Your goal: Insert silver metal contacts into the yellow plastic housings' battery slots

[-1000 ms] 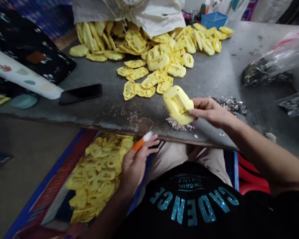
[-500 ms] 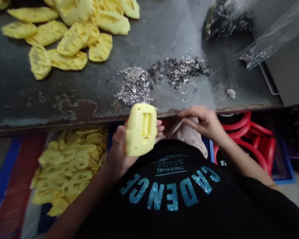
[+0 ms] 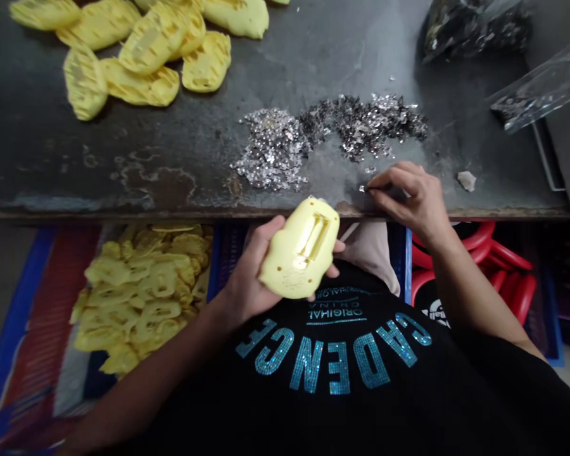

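A yellow plastic shell [image 3: 294,259] with a rectangular battery compartment rests in my left hand [image 3: 251,275], whose fingers wrap around it from below and the side. The compartment faces up, and small screw holes show near the edges. My right hand [image 3: 411,196] is above the table's front edge, thumb and forefinger pinched at a small shiny metal piece [image 3: 362,189]. Just beyond it lies a spread pile of similar small metal pieces [image 3: 273,149], which runs on to the right in a darker heap [image 3: 365,126].
Several yellow shells [image 3: 145,47] lie at the table's [image 3: 185,152] back left. Clear bags of metal pieces [image 3: 475,31] and a whitish lump [image 3: 466,181] are at right. Below the edge are a crate of yellow parts [image 3: 142,285] and red ring-shaped items [image 3: 515,278].
My right hand has moved from below the table edge up to the tabletop by the metal pieces. The yellow shell in my left hand has shifted right and tilted clockwise.
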`<action>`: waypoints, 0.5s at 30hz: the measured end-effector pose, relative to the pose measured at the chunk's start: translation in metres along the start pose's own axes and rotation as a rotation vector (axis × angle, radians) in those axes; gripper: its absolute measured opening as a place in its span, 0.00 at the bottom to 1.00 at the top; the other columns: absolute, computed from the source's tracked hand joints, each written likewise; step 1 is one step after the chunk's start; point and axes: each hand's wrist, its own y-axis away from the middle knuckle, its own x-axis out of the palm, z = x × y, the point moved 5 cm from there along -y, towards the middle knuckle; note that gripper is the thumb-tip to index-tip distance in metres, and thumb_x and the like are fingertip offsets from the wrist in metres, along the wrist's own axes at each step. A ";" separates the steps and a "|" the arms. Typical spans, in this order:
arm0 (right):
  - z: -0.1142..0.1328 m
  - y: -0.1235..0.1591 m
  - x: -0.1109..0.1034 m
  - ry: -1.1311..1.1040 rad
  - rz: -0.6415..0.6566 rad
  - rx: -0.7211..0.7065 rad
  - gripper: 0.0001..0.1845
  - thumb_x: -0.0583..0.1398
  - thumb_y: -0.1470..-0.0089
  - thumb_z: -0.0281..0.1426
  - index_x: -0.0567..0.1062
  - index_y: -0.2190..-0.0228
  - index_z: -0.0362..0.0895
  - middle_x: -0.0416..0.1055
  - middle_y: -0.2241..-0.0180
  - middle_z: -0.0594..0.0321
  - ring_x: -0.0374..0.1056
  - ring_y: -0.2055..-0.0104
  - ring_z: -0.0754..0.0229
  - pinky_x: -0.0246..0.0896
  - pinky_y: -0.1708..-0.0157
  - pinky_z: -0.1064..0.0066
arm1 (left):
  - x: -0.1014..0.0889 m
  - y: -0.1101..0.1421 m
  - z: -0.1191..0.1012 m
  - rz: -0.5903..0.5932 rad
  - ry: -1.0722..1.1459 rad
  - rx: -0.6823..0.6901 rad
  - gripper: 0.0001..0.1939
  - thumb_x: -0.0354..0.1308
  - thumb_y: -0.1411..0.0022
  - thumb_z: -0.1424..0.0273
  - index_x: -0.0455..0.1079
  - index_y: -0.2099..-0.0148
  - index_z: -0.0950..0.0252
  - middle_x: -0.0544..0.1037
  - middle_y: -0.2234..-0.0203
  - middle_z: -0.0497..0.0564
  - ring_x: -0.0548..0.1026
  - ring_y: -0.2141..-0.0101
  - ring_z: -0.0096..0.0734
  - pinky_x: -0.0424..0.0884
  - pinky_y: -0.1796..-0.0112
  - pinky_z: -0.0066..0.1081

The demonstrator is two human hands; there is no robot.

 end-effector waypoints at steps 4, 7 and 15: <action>0.044 0.007 -0.004 -0.287 -0.014 -0.110 0.06 0.70 0.30 0.37 0.85 0.61 0.51 0.87 0.62 0.65 0.80 0.62 0.55 0.71 0.56 0.58 | 0.006 -0.005 0.006 0.054 0.075 -0.080 0.32 0.67 0.26 0.48 0.81 0.34 0.68 0.92 0.47 0.66 0.94 0.56 0.60 0.91 0.68 0.40; 0.064 0.009 0.000 -0.365 -0.008 -0.184 0.04 0.70 0.30 0.37 0.85 0.60 0.51 0.87 0.63 0.65 0.81 0.62 0.55 0.74 0.57 0.58 | 0.008 -0.005 0.006 0.046 0.058 -0.051 0.31 0.70 0.28 0.51 0.80 0.34 0.67 0.93 0.51 0.64 0.94 0.58 0.60 0.92 0.63 0.41; 0.078 0.010 0.001 -0.100 0.020 -0.355 0.06 0.67 0.24 0.38 0.85 0.55 0.53 0.87 0.59 0.62 0.80 0.60 0.55 0.77 0.57 0.58 | 0.014 0.000 0.010 0.068 0.044 -0.035 0.33 0.68 0.26 0.47 0.80 0.34 0.68 0.93 0.55 0.63 0.94 0.59 0.59 0.90 0.63 0.40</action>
